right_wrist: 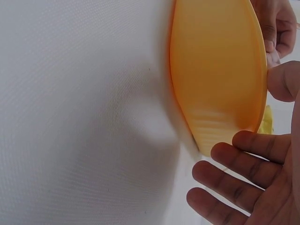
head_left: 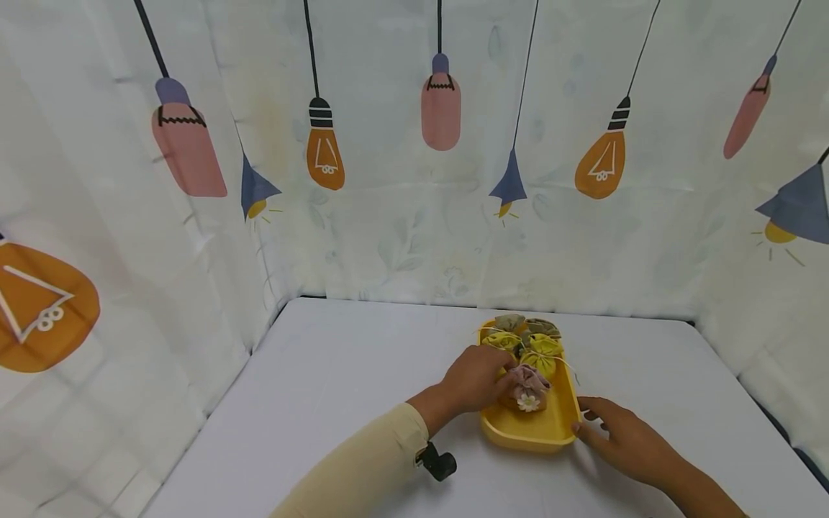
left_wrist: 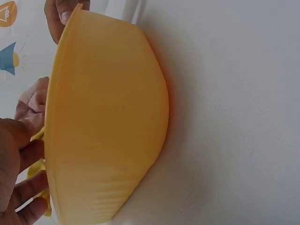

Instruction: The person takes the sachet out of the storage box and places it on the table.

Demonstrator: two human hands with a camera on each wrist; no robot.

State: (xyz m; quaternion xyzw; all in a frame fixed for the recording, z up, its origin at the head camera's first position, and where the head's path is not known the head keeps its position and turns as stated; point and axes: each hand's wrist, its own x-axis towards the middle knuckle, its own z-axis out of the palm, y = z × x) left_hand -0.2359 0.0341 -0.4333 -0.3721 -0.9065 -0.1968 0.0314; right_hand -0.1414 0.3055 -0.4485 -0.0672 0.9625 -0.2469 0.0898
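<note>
nearest, a small black camera (head_left: 440, 464) juts from the left wrist by the cuff of a beige cloth sleeve (head_left: 363, 460); a slightly raised wrist should help it clear the smooth white tabletop (head_left: 324, 374).

next comes the rounded near end of the yellow plastic oblong tray (head_left: 526, 442), which sits right of the middle of the table. at its right side is the right hand (head_left: 624, 440), fingers nearly straight and spread, thumb at the rim and index fingertip by the wall: a light touch, not a wrap. that seems enough to steady the tray; pushing harder could slide it left.

within the tray's near half is the mauve gathered cloth pouch (head_left: 532, 378) with a white flower (head_left: 527, 403) on its near face. from the left, the left hand (head_left: 478, 375) reaches over the rim and appears to pinch its bunched top between thumb and fingertips, the gap taken up by cloth. whether the base bears on the tray floor, i cannot tell. best to hold the gathers firmly and set the base flat before letting go.

just beyond are two yellow cloth pouches (head_left: 542, 356) with pale strings, which a trailing finger could snag, then olive-green cloth pouches (head_left: 510, 323) at the far end, before the white lamp-print curtain (head_left: 388, 237).
</note>
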